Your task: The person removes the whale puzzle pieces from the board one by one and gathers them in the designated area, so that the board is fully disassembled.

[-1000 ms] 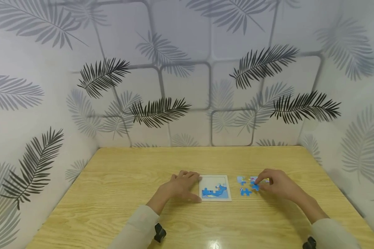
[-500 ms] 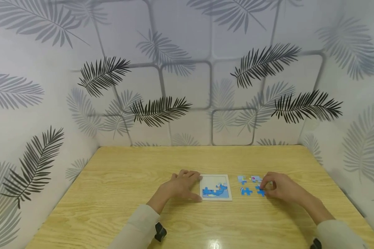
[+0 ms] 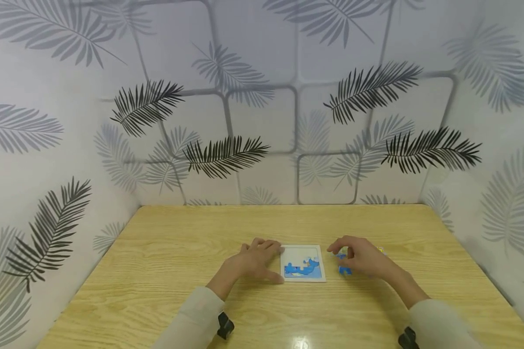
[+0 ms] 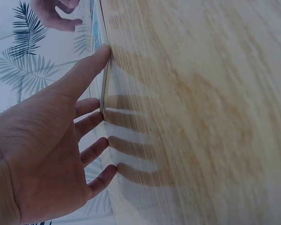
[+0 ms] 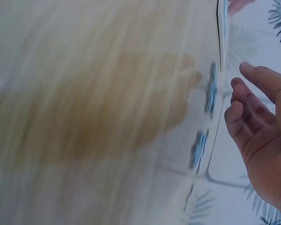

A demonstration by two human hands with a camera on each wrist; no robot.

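Note:
A small puzzle board (image 3: 303, 280) with a pale border lies on the table, its lower part filled with a blue picture. My left hand (image 3: 255, 261) rests at its left side with fingers spread; in the left wrist view the thumb touches the thin board edge (image 4: 104, 89). Over the loose pieces right of the board hovers my right hand (image 3: 364, 257). The right wrist view shows its fingers bent and the thumb apart, with nothing between them. A blue puzzle piece (image 3: 345, 270) shows under the fingers, and the hand hides most of the others.
Both hands work over a wood-grain table (image 3: 179, 242). Leaf-patterned walls (image 3: 262, 116) close it in at the back and sides. In the right wrist view, flat pieces (image 5: 198, 150) lie apart on the tabletop.
My right hand first slid a blue piece rightward, away from the other pieces, then let it go and moved left over the pieces nearer the board. The left hand stays in place.

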